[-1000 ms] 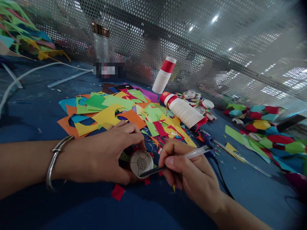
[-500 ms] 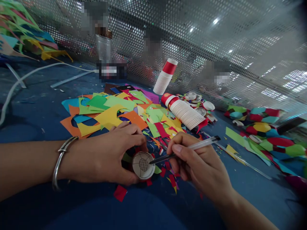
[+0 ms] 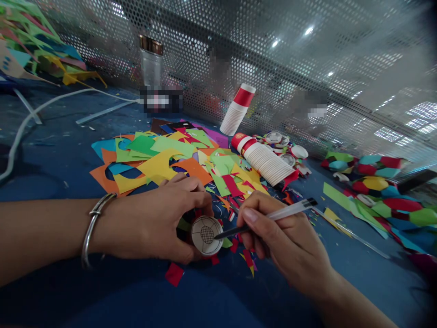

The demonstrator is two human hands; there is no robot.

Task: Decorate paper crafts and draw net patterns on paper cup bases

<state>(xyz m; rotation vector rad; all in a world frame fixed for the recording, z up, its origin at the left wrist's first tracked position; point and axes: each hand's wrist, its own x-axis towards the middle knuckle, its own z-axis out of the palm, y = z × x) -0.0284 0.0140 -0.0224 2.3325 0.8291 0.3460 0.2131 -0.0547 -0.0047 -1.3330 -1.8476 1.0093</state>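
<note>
Between the thumb and fingers of my left hand [image 3: 164,218] is a small paper cup base [image 3: 207,235], its round white face turned up toward me. A dark grid-filled circle is drawn at its middle, with lines running out to the rim. Coloured paper pieces stick out around its sides. My right hand [image 3: 276,232] grips a pen [image 3: 290,209] with a clear barrel and a black end. The pen's dark tip touches or nearly touches the drawn circle's right edge; I cannot tell which. A silver bracelet rings my left wrist.
Coloured paper scraps [image 3: 160,155] are heaped beyond my hands. One stack of paper cups [image 3: 237,109] stands tilted; another stack [image 3: 264,159] lies on its side. Cut cup bottoms [image 3: 288,148], colourful paper shapes [image 3: 392,205] and a clear bottle [image 3: 151,64] sit near the perforated metal screen [image 3: 191,54].
The whole view has shifted slightly, so things appear a little to the right. Both hands keep their holds, and the pen tip stays by the drawn circle.
</note>
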